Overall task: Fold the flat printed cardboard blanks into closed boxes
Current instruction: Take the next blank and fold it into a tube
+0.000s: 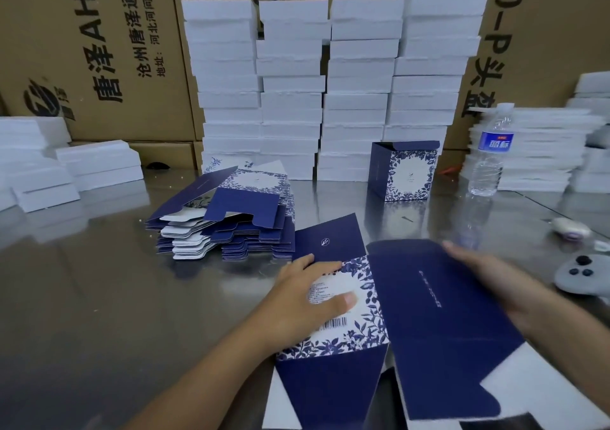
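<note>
A navy and white floral cardboard blank (pixel 425 311) lies partly opened on the metal table in front of me. My left hand (pixel 307 294) grips its left printed panel, thumb on the white face with the barcode. My right hand (pixel 501 284) holds the right navy panel from behind, fingers curled over its upper edge. A pile of flat blanks (pixel 227 218) sits to the left of centre. One folded box (pixel 404 170) stands upright further back, its top flap raised.
Tall stacks of white foam pads (pixel 326 83) stand at the back against brown cartons (pixel 99 50). More white pads lie at left (pixel 66 165) and right (pixel 541 145). A water bottle (pixel 488 152) and a grey controller (pixel 581 274) sit at the right.
</note>
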`<state>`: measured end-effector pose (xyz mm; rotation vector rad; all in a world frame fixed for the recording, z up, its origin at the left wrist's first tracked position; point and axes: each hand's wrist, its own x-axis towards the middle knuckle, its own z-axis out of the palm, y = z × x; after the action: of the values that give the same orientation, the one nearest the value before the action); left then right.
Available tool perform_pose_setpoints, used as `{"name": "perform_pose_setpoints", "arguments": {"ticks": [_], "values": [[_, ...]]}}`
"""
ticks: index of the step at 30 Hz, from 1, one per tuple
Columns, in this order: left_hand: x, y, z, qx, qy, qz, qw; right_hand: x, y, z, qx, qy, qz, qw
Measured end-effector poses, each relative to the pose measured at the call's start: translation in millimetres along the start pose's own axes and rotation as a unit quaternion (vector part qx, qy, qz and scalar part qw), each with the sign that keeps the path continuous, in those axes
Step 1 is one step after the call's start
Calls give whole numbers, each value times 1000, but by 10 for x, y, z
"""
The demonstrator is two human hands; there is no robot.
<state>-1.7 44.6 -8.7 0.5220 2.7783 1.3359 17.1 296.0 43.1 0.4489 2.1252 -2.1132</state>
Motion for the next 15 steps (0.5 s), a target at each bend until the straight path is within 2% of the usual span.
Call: {"name": "perform_pose_setpoints", "arguments": {"ticks": [4, 8, 10, 13, 15], "values": [[6, -10, -16, -10, 64, 15, 998, 60, 32, -97, -17, 34, 16, 999], [21, 55, -113, -123, 148, -14, 981, 95, 14, -182, 4, 38, 1, 999], [8, 94, -159, -200, 136, -48, 969, 96, 19, -175, 37, 12, -14, 999], [-20, 128, -162, -326, 95, -58, 939, 127, 49, -125, 57, -22, -54, 997], [-14, 150, -184, -378, 109, -69, 917, 154, 61, -71, 60, -15, -72, 995]]}}
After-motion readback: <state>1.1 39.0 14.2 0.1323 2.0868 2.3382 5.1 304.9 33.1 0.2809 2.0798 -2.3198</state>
